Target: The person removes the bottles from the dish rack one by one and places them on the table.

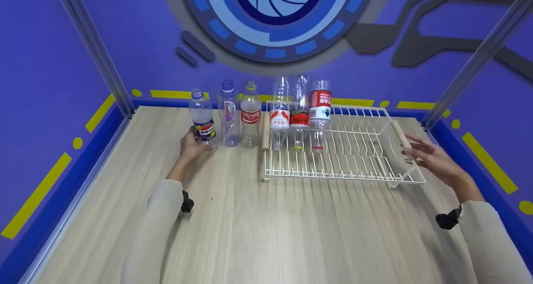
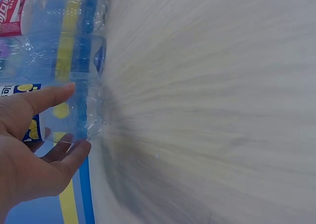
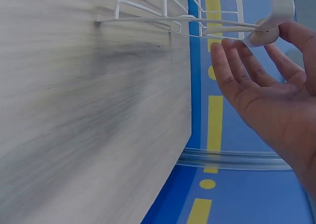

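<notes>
My left hand holds a clear plastic bottle with a dark blue label, low on its body; thumb and fingers lie on opposite sides of it in the left wrist view. Beside it stand a purple-tinted bottle and a clear bottle with a red label, both upright. Three bottles stand neck-down in the left part of a white wire dish rack: one white-and-red labelled, one red-and-green labelled, one red-and-white labelled. My right hand is at the rack's right wooden handle, fingers loosely bent.
The rack's left wooden handle is close beside the red-labelled bottle. Beneath everything is a wood-grain table. Blue printed walls border the table at the back and sides, with metal posts at the corners.
</notes>
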{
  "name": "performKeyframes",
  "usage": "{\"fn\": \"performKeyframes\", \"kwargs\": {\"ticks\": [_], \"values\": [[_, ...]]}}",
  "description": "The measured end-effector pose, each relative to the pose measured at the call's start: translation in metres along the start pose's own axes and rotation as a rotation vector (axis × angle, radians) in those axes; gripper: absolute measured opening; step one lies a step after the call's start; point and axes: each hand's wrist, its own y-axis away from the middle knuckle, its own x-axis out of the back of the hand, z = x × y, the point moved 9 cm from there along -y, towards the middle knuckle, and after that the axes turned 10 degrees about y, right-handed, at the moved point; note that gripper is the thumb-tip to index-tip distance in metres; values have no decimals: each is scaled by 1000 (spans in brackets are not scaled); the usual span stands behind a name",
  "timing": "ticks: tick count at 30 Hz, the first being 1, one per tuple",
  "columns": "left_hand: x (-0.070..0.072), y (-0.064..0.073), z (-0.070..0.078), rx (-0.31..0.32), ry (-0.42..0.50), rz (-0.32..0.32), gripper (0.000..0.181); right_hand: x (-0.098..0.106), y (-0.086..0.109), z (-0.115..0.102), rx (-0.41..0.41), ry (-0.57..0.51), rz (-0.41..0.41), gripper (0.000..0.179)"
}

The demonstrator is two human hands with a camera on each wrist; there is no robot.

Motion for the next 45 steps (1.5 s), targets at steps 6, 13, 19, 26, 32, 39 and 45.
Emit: {"fn": "performKeyframes", "kwargs": {"ticks": [6,13,19,26,32,39,45], "values": [[-7,-2,0,-26,-46,-27,77,-1,5,7,3,-82,-26,56],[-9,-4,1,-47,-40,-30,77,-2,5,4,47,-205,-74,54],[-13,-10,2,-51,-40,-68,82,1,4,-1,68,-211,-86,54],[-11,-14,2,-50,-54,-67,84,0,0,-2,79,-196,-94,52],[-11,-13,2,3,9,-99,90,-3,1,-2,82,-218,-106,53],[-9,-7,4,15,44,-130,89,0,5,-2,72,-223,-94,52],[0,1,5,61,-51,-148,90,3,14,2,44,-180,-85,53]]}}
